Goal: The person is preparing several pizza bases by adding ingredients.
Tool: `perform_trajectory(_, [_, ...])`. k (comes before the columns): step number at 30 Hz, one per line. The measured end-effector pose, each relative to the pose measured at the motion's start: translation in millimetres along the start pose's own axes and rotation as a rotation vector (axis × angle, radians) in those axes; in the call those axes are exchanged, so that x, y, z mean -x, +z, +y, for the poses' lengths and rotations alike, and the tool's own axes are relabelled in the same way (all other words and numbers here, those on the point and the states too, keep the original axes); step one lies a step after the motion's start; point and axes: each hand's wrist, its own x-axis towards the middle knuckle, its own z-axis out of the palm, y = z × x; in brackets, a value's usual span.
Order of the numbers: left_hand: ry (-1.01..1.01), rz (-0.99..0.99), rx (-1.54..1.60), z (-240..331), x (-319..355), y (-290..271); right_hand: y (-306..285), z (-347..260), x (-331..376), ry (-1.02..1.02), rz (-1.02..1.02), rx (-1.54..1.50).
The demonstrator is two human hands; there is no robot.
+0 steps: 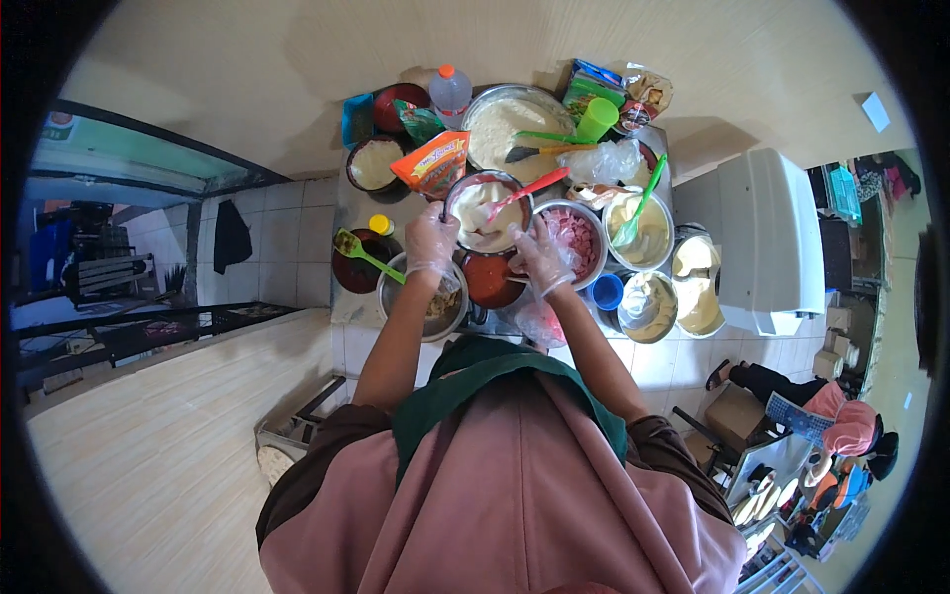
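Between my two hands is a brown-rimmed bowl (487, 175) of thick white cream, with a red spatula (539, 183) resting in it. My left hand (432, 241), in a clear plastic glove, grips the bowl's left side. On the opposite side my right hand (542, 257), gloved too, has its fingers closed at the rim. Just below the bowl sits a pan of orange-red sauce (492, 279), partly covered by my right hand. A metal bowl of pink diced meat (584, 238) stands right beside that hand. An orange pouch (432, 166) lies above my left hand.
A metal bowl (384, 302) with brown filling and a green spatula (371, 257) stands left. At the back are a large flour-filled basin (500, 124), a bottle (450, 96) and a green cup (597, 119). Cream bowls (638, 243) and a white appliance (767, 243) flank the right; a person (846, 426) is beyond.
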Motion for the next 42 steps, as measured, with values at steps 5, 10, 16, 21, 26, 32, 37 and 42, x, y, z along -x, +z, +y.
perform_trajectory(5, [-0.005, -0.118, 0.339, 44.4, 44.0, -24.5, -20.2, -35.1, 32.2, 0.075, -0.138, -0.318])
perform_trajectory(10, [-0.462, -0.585, 1.502, 53.8, 78.4, -14.4, -55.5, -30.7, 53.3, 0.056, -0.36, -0.297])
perform_trajectory(16, [-0.288, -0.491, 1.549, 80.6, 125.0, -12.3, -91.4, -55.3, 80.1, -0.499, -0.133, 0.056])
perform_trajectory(21, [-0.233, -0.373, 1.389, 82.0, 148.2, 6.8, -135.6, -93.7, 108.5, -0.455, -0.178, 0.018])
perform_trajectory(26, [-0.167, -0.311, 1.205, 79.2, 164.2, 28.1, -138.1, -102.9, 148.1, -0.46, -0.078, 0.637])
perform_trajectory(32, [-0.044, -0.067, 1.152, 86.1, 173.1, 45.1, -144.3, -70.8, 169.9, -0.581, -0.377, 1.057])
perform_trajectory(37, [0.052, -0.038, 1.13, 94.2, 180.3, 40.3, -156.2, -83.2, 194.8, -0.681, -0.194, 1.193])
perform_trajectory(42, [0.101, -0.074, 1.132, 102.6, 183.4, 41.1, -154.2, -87.9, 188.4, -0.704, 0.138, 1.489])
